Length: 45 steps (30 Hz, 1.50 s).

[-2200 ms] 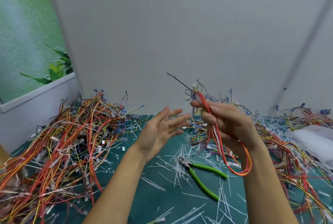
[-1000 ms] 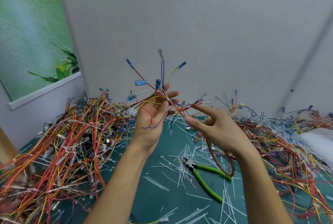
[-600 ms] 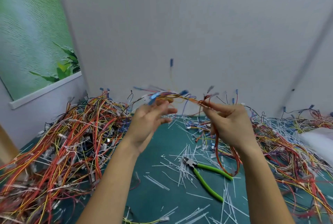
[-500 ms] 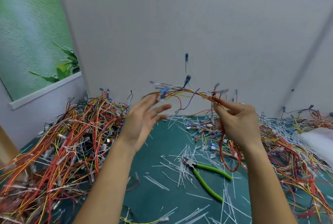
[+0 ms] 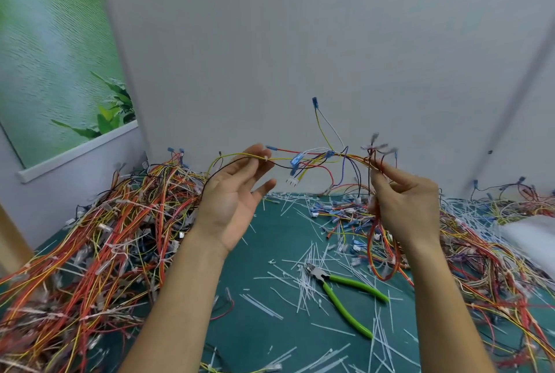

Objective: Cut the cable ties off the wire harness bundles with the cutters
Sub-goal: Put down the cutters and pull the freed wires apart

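Wires crowded the lower half of the head view. A thin multicoloured wire harness (image 5: 312, 157) with blue terminals hung at mid-frame, strung between both hands. The right hand (image 5: 404, 207) pinched it between thumb and forefinger, with a red loop dangling below. The left hand (image 5: 232, 195) lay palm-up with its fingers relaxed and spread, so strands only rested across the fingertips. The green-handled cutters (image 5: 345, 293) lay unheld at lower centre on the teal mat (image 5: 264, 336), among white cut tie strips (image 5: 300, 285).

The likeliest risk was that the loosely supported left end would slide off the fingertips and snag in the tangled red-and-yellow harness pile (image 5: 105, 222) at left. Bare mat showed only between the forearms. More wires hemmed the right edge, and a grey wall (image 5: 300, 42) closed the top.
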Each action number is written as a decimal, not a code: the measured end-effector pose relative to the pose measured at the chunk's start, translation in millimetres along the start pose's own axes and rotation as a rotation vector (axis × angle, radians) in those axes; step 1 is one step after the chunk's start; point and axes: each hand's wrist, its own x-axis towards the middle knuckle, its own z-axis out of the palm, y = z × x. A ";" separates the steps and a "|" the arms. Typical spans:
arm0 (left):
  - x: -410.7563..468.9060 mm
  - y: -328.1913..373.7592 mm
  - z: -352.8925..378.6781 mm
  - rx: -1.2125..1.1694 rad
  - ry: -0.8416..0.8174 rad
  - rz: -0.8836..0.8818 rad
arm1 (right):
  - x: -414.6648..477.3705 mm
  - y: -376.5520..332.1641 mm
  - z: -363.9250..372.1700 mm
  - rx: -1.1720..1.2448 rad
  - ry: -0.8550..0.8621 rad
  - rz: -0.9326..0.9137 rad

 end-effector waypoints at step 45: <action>3.5 23.2 -15.7 -0.590 0.095 0.126 | 5.0 9.6 -4.2 -0.317 -0.082 -0.734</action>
